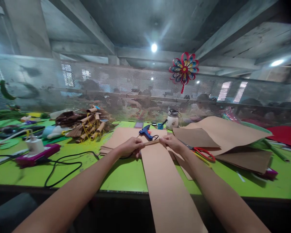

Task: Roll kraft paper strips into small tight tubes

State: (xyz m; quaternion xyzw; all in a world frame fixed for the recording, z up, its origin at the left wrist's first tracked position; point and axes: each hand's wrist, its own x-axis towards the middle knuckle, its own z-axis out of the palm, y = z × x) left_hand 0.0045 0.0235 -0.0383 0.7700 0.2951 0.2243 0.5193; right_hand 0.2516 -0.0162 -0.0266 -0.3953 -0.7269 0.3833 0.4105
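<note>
A long strip of brown kraft paper [168,184] runs from my hands over the table's front edge toward me. Its far end is folded over into a narrow band. My left hand [133,146] pinches the left end of that fold, and my right hand [171,143] pinches the right end. Just beyond the fold lies a blue glue gun [146,132] with an orange trigger, resting on a stack of brown paper sheets [118,137]. Red-handled scissors [203,153] lie beside my right forearm, which partly covers more paper beneath.
Bundled paper rolls [92,124] with yellow string lie at the left, behind a purple power strip [38,155] and black cable [63,163]. Large brown sheets [228,132] spread at the right. A white jar [172,119] stands at the back before a perforated screen [126,87].
</note>
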